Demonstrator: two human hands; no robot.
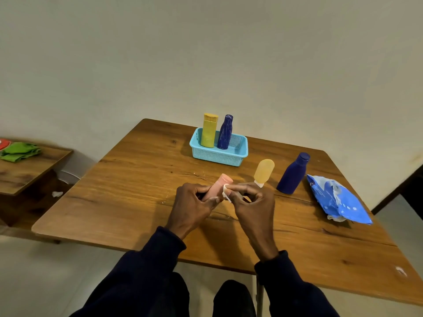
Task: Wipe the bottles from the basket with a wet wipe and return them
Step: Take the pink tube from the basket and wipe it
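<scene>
Your left hand (pixel 194 200) grips the pink bottle (pixel 220 183) so it cannot slip, and your right hand (pixel 254 200) pinches the wipe (pixel 226 191) against it to rub. The basket (pixel 217 157) sits at twelve o'clock.

One wide-angle view only, from the person's head, faces forward and down across the wooden table (pixel 128 179); near, with the basket (pixel 217 156) mid-frame and wall (pixel 206 53) filling the upper half

A wooden table (pixel 128 191) fills the middle of the frame, set against a plain wall (pixel 206 53). At the left edge, a lower side table (pixel 27 177) carries a crumpled green cloth (pixel 20 152). A small white scrap (pixel 57 194) lies between the two tables.
</scene>
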